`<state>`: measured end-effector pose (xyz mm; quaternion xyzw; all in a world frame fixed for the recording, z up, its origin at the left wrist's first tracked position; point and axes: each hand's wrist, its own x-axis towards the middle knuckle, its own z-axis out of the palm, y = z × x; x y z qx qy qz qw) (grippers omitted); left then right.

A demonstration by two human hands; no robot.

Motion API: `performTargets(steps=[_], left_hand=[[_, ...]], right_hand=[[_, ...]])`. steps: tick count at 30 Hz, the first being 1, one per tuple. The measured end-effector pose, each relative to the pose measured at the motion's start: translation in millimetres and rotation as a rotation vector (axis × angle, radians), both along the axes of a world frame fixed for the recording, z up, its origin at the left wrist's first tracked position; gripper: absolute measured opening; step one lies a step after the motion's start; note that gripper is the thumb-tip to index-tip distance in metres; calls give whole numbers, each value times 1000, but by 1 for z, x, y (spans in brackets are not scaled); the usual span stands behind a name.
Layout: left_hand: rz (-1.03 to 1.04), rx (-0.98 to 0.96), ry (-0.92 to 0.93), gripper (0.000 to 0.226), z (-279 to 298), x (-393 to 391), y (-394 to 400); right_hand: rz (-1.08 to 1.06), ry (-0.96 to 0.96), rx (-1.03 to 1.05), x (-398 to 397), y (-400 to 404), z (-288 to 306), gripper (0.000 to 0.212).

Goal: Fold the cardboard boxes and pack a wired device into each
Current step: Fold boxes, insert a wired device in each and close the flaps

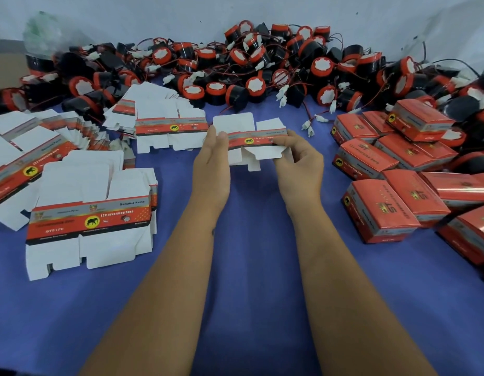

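Between my hands, above the blue table, is a flat unfolded cardboard box (pixel 249 137), white with a red and grey printed band. My left hand (pixel 212 158) grips its left end, thumb on top. My right hand (pixel 297 161) pinches its right end, fingers curled round the edge and lower flap. A big heap of black and red round wired devices (pixel 235 66) with white plugs lies along the back of the table. Stacks of flat box blanks (pixel 91 213) lie at the left.
Several folded red boxes (pixel 384 210) are piled at the right. More flat blanks (pixel 164 126) lie just left of my hands. The blue table cloth (pixel 251 267) stretches below my forearms. A white wall rises behind the device heap.
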<state>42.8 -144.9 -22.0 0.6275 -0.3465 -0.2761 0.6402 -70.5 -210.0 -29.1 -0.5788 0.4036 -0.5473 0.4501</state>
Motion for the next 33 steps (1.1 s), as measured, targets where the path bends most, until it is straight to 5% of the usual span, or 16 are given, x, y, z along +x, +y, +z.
performTargets(steps=[9,19,23,28,33], left_hand=[[-277,-193,-26,79,1,-11,3],[-323,-130,-230,51,1,9,6],[-132,-195,-372,36,-3,7,3],[140,-253,-70,33,-2,15,0],[325,-336,39,25,0,26,-3]], right_hand=[[74,306,-254,4,11,-1,39],[61,82,-33,-1,11,7,30],[68,38,79,-8,13,14,30],[493,263,7,-1,21,33,71],[632,429,-123,2,32,21,79]])
